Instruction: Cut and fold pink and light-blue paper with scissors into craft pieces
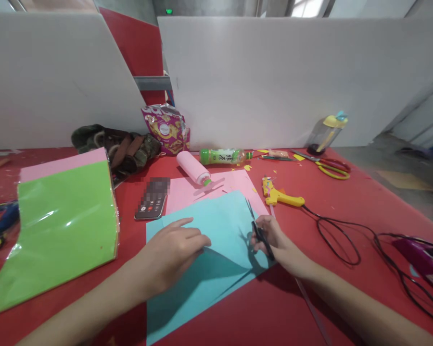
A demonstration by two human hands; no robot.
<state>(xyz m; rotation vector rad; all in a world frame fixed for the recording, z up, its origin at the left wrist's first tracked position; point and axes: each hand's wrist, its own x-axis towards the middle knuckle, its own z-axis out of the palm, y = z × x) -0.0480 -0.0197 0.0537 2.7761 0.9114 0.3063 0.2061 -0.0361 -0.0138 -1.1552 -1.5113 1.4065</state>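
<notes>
1 plastic sleeve [115, 211] holds sheets [68, 202] near blue paper [216, 216].

Soft shadows, stretched edges.

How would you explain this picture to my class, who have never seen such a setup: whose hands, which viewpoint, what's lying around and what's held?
There is no robot here: these are a person's two bare hands. The single picture comes from a camera worn on that person's head, looking forward and down. The right hand holds black scissors. The left hand is on turquoise paper, perhaps pinching a raised part. Around them on the red table lie pink paper, a phone, a green bottle, a yellow glue gun and, to the left, green paper.
</notes>
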